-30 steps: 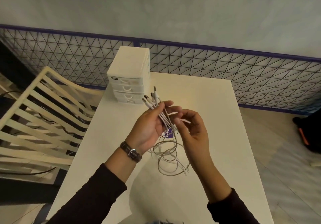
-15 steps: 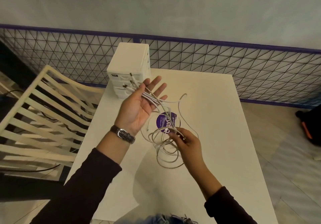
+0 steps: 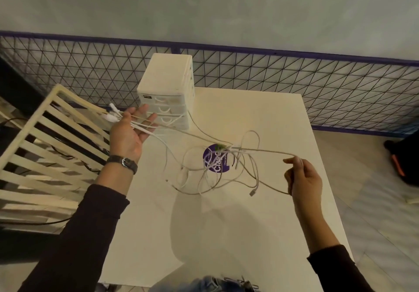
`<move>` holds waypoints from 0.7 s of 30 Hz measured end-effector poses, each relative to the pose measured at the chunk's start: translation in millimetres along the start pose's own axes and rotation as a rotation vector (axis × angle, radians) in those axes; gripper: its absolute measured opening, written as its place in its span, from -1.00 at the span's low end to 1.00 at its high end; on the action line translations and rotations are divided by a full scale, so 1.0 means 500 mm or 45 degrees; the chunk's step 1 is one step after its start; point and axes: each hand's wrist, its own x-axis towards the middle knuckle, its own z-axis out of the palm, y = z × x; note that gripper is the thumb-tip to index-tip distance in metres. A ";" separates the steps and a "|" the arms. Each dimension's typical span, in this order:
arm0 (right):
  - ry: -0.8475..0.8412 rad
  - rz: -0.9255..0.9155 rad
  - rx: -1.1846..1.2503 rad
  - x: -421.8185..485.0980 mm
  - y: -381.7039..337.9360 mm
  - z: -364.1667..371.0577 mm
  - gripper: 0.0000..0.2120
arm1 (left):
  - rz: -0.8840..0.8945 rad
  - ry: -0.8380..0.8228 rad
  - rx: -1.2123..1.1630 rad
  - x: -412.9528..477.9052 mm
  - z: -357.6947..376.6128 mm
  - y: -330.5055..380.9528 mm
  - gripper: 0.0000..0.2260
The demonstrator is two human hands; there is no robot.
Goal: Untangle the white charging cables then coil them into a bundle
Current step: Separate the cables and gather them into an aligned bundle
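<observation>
I note: left hand (image 3: 128, 134) spread flat, cables (image 3: 233, 148) draped across; right hand (image 3: 303, 178) pinches a loop near the table's (image 3: 313, 133) right edge.

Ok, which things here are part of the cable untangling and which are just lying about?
Part of the job: white charging cables; left hand, carrying their plug ends; right hand, gripping one strand.

Just lying about: small drawer unit; round purple sticker; white table; slatted chair.
</observation>
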 end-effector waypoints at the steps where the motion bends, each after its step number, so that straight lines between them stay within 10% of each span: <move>1: 0.016 -0.119 -0.150 0.000 -0.003 -0.003 -0.70 | 0.042 0.060 -0.004 0.003 -0.003 0.006 -0.82; 7: -0.420 -0.598 -1.260 -0.001 0.025 -0.032 -0.27 | 0.255 -0.014 0.338 -0.001 -0.001 0.020 -0.82; 13: -0.778 0.016 -1.543 0.028 0.078 -0.021 -0.34 | 0.246 -0.004 0.359 0.008 -0.007 0.038 -0.81; 17: -0.804 0.256 -1.141 0.058 0.087 -0.009 0.28 | 0.197 0.042 0.314 0.017 -0.018 0.041 -0.85; 21: -0.310 0.725 -0.027 0.086 0.109 -0.025 -0.14 | 0.201 0.144 0.215 0.035 -0.046 0.076 -0.87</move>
